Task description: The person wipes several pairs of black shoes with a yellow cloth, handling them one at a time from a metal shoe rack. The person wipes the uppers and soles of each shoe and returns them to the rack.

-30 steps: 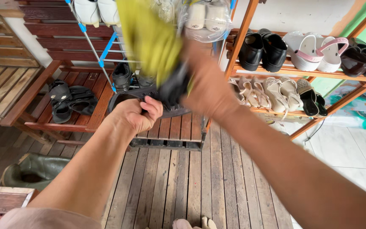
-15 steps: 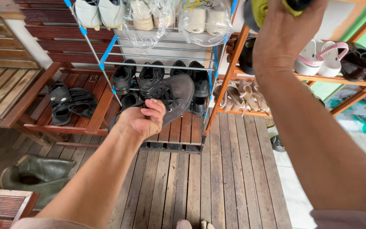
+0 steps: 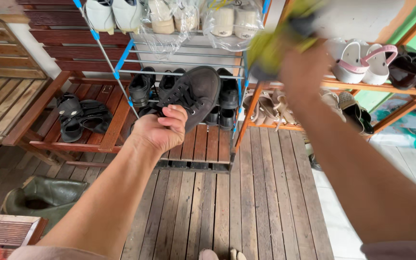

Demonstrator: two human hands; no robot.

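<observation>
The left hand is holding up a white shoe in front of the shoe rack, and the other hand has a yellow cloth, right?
Not quite. The head view shows the shoe in the left hand is dark grey-black with laces, not white. The rest holds: it is held up in front of the shoe rack, and the right hand has a blurred yellow-green cloth.

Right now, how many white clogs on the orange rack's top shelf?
2. Both sit side by side on the orange rack top shelf: plain white clog on the left, pink-strapped clog right of it. The raised right hand may hide others.
</observation>
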